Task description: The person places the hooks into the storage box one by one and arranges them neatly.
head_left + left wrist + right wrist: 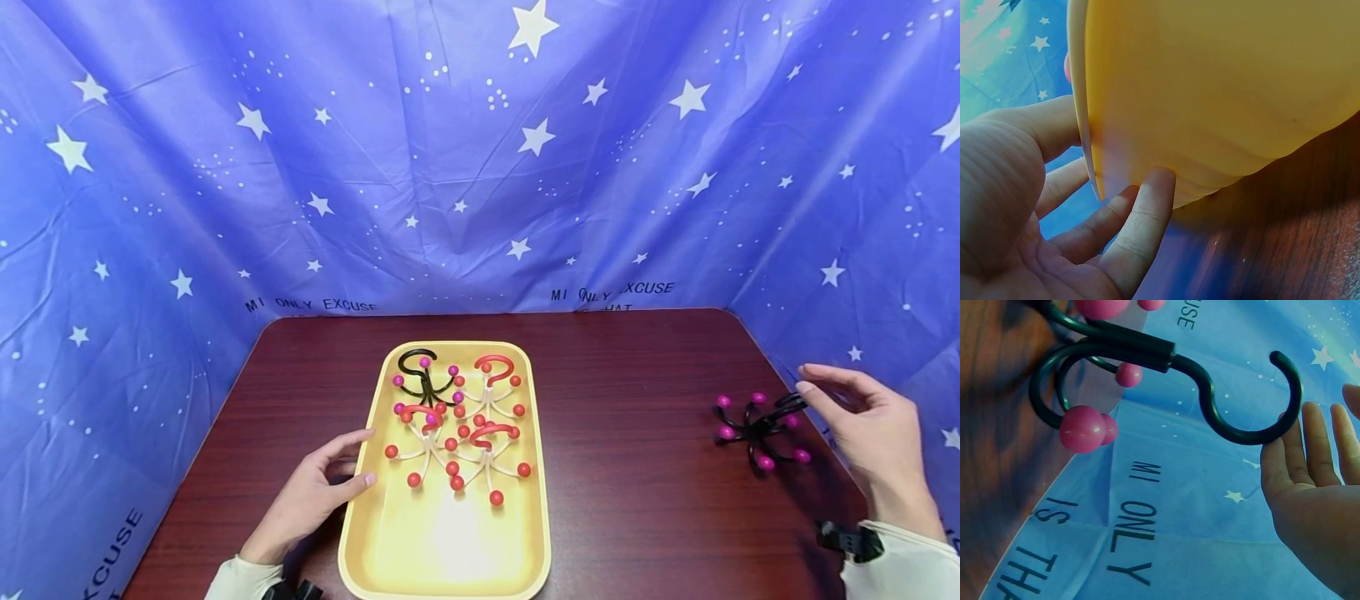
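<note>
My right hand point(873, 425) pinches the curved end of a black hook point(759, 429) with thumb and fingertips, at the table's right edge. Several curved arms with pink balls spread from its stem; the right wrist view shows the hook end point(1235, 434) at my fingertips. On the left, my left hand point(307, 496) grips the rim of a yellow tray point(442, 546). In the left wrist view two fingers point(1141, 231) lie against its outer wall. Inside the tray are a similar black hook point(427, 385) with pink balls and three red-topped, pale-armed ones point(491, 454) with red balls.
A dark red wooden table point(637, 467) lies under everything. Blue star-patterned cloth point(450, 167) hangs behind it and on both sides. The ball-tipped arms lie crowded together in the tray's far half.
</note>
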{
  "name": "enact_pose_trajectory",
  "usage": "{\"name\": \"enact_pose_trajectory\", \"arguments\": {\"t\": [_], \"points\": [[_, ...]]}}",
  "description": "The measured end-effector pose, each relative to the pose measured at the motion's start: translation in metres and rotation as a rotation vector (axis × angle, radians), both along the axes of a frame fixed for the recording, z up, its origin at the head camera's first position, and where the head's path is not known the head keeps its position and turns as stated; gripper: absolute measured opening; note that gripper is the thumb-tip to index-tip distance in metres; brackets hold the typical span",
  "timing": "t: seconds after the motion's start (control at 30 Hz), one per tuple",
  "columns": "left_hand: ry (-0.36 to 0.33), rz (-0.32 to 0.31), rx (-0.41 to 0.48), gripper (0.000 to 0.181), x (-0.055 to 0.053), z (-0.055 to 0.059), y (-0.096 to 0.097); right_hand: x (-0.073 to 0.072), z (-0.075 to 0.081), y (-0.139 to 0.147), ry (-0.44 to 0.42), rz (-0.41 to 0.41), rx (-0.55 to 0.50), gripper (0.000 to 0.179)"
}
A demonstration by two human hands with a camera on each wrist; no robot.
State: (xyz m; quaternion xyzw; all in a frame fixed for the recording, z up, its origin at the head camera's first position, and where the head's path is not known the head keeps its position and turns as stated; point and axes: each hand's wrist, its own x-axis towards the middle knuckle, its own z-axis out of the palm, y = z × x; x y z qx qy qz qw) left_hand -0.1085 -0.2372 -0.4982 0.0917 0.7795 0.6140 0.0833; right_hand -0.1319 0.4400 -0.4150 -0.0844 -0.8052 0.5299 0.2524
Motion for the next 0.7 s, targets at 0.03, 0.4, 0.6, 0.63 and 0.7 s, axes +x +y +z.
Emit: {"name": "enact_pose_trajectory", "arguments": {"t": [0.03, 0.4, 0.6, 0.63, 0.7], "points": [[-0.003, 0.001, 0.003, 0.063, 0.000, 0.000, 0.000, 0.000, -0.001, 0.001, -0.009, -0.007, 0.014, 0.033], [-0.026, 0.001, 0.009, 0.064, 0.000, 0.001, 0.000, 0.001, -0.016, 0.011, -0.075, 0.006, 0.075, 0.030], [-0.027, 0.004, 0.019, 0.064, 0.000, 0.001, 0.000, 0.003, -0.018, 0.013, -0.114, -0.010, 0.100, 0.030], [-0.026, 0.004, 0.022, 0.064, 0.001, 0.001, 0.000, 0.003, -0.018, 0.013, -0.121, -0.016, 0.108, 0.030], [-0.025, -0.002, 0.023, 0.064, 0.001, 0.001, 0.000, 0.004, -0.018, 0.014, -0.137, -0.024, 0.132, 0.029]]}}
